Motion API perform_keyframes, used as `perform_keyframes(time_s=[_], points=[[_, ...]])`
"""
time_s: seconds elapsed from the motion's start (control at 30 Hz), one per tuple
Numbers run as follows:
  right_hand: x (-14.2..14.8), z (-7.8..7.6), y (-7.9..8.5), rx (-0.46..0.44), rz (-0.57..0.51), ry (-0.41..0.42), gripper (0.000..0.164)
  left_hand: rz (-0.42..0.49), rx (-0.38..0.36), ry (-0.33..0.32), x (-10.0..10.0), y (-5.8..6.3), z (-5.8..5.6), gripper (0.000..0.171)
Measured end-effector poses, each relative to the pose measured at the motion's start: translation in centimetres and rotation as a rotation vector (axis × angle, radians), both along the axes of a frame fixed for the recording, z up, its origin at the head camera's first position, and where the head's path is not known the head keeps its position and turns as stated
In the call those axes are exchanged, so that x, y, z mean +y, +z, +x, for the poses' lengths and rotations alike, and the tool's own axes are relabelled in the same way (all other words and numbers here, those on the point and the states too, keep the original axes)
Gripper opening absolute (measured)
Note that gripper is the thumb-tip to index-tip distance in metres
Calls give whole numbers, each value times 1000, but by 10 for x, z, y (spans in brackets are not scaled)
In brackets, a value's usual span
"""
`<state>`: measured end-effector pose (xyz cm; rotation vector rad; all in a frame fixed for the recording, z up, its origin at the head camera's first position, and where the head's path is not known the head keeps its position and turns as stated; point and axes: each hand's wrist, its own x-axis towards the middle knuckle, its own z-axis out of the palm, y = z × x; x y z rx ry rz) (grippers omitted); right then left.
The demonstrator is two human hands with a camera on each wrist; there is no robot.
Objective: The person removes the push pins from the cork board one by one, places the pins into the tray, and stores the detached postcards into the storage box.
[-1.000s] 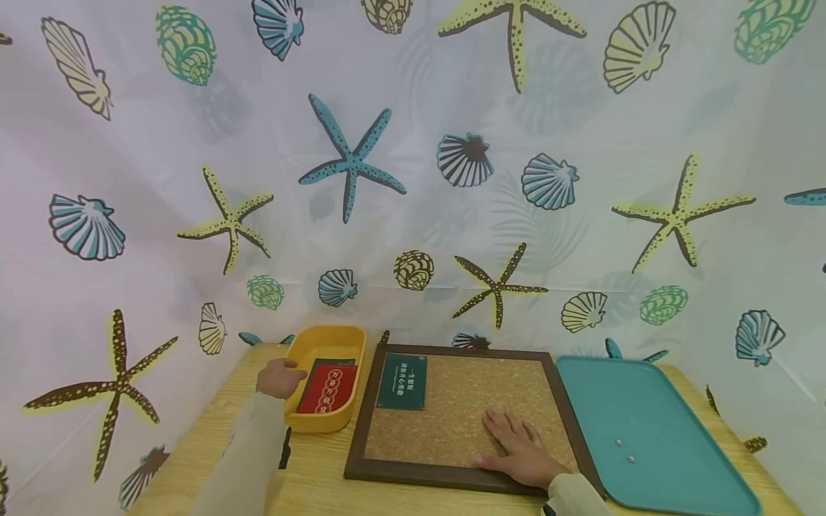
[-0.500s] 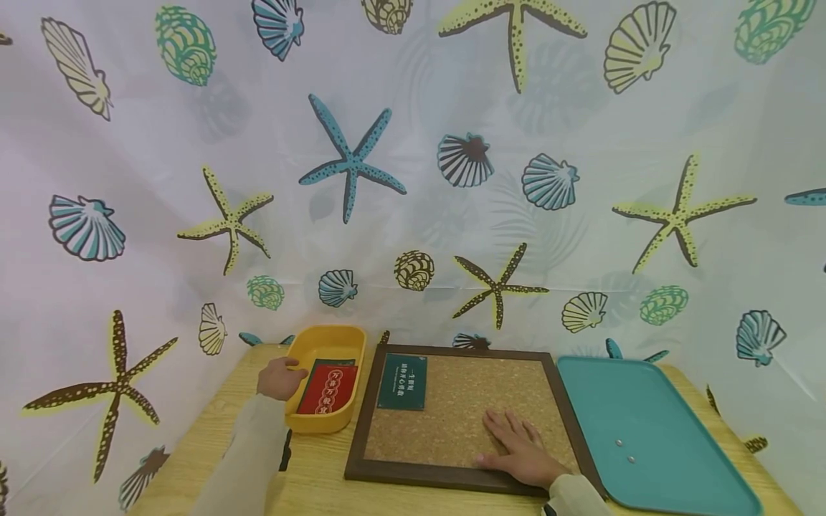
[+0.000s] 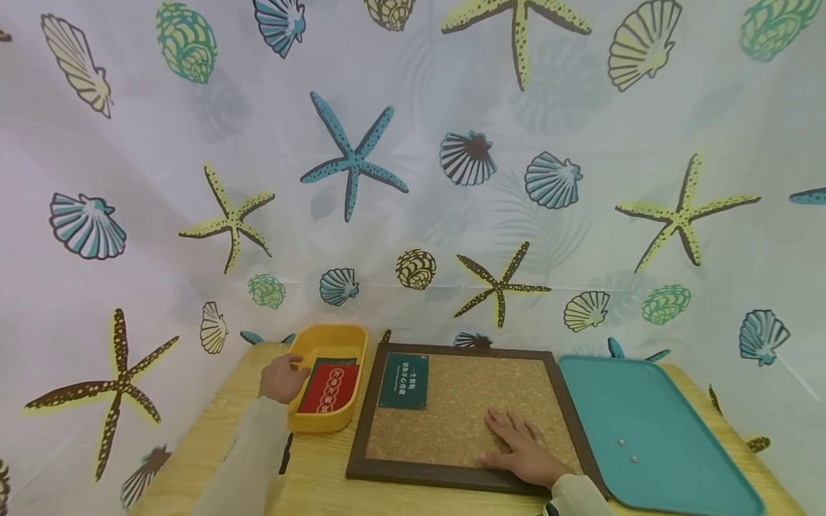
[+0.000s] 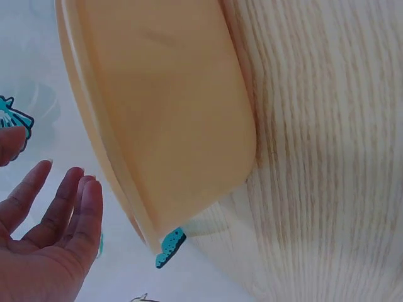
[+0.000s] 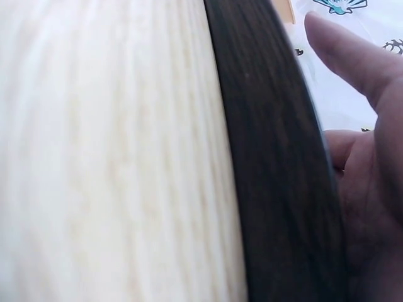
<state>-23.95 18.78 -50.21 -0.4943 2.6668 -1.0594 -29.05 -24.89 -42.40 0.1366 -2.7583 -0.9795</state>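
Left hand (image 3: 280, 380), relaxed, empty, is hovering beside the left bin (image 3: 323, 423); right hand (image 3: 525, 453), fingers spread, empty, is resting near right on the corkboard (image 3: 482, 390).

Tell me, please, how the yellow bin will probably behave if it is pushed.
The yellow bin probably resists tipping, being low and broad. It looks smooth-walled, suggesting fairly light, stiff plastic. The red card lying inside may slide.

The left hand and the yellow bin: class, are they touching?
Apart. The left wrist view shows it: a strip of pale backdrop is visible between the left hand and the yellow bin, with no overlap.
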Motion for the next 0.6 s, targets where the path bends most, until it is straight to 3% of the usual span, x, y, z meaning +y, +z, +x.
perform_keyframes(time_s=[0.27,0.5,0.6], points=[[1,0,1,0,-17,7,81,-177,98,-59,19,5,-1,35],[1,0,2,0,-40,4,80,-244,97,-108,43,11,0,39],[1,-1,2,-11,-52,0,79,-277,136,-142,51,12,3,38]])
